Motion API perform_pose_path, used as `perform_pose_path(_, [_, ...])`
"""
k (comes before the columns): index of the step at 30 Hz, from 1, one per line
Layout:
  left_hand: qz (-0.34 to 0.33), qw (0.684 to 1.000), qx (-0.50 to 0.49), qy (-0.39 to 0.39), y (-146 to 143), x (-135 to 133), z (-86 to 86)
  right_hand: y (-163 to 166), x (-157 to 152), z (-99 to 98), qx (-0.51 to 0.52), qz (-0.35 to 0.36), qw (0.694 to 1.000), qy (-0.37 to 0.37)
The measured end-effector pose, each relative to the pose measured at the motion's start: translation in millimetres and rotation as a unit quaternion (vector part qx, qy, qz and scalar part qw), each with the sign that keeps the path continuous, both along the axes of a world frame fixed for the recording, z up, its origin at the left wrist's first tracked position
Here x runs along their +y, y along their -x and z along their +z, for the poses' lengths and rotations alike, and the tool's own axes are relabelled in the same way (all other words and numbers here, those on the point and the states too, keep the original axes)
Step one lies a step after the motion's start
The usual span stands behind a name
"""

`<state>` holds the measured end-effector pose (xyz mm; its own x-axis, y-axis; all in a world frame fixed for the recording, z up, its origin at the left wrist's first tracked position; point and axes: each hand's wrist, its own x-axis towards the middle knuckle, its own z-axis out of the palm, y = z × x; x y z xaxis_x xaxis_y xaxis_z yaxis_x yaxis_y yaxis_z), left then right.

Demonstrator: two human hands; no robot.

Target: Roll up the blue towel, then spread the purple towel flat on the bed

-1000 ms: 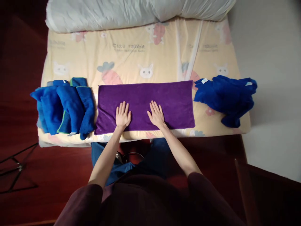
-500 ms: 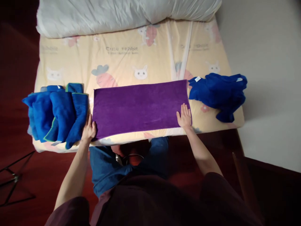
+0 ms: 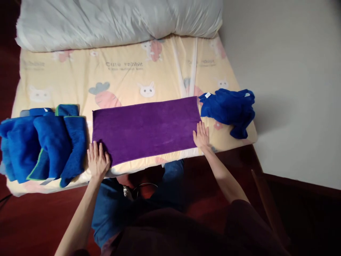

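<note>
A purple towel point(image 3: 145, 128) lies flat and folded lengthwise across the near edge of a yellow patterned mattress point(image 3: 119, 76). My left hand point(image 3: 97, 161) rests flat on the towel's near left corner, fingers stretched out. My right hand point(image 3: 201, 135) lies flat on the towel's near right corner, fingers spread. Neither hand holds anything.
Several folded blue towels point(image 3: 42, 142) lie in a row at the left of the mattress. A crumpled blue towel pile point(image 3: 229, 108) sits at the right edge. A rolled white duvet point(image 3: 117, 19) lies along the far side. Dark red floor is below, white wall to the right.
My hands slid apart from the middle of the purple towel to its near left and right corners. The view has shifted, so the bed appears further left.
</note>
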<state>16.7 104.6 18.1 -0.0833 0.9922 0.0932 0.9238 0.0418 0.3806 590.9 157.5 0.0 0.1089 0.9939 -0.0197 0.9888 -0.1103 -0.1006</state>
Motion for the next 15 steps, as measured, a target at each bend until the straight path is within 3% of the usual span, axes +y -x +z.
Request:
perform_pose_path(2, [-0.056, 0.998, -0.003, 0.004, -8, 29, 3.3, 16, 15, 7.1, 0.002, 0.044, 0.999, -0.011])
perform_pose_path(5, [-0.100, 0.995, 0.003, 0.020, -23, 95, 3.0, 53, 58, 11.4, 0.034, 0.121, 0.992, -0.028])
perform_pose_path(9, [-0.051, 0.997, 0.029, 0.041, -34, 175, -6.8, 84, 134, -3.4, 0.075, 0.133, 0.988, 0.005])
perform_pose_path(12, [-0.019, 0.999, 0.037, 0.017, -25, 202, -16.7, 59, 177, -21.9, 0.075, 0.051, 0.996, -0.002])
perform_pose_path(15, [-0.021, 0.999, 0.020, -0.015, -6, 211, -26.3, 3, 195, -38.4, 0.050, -0.008, 0.998, -0.021])
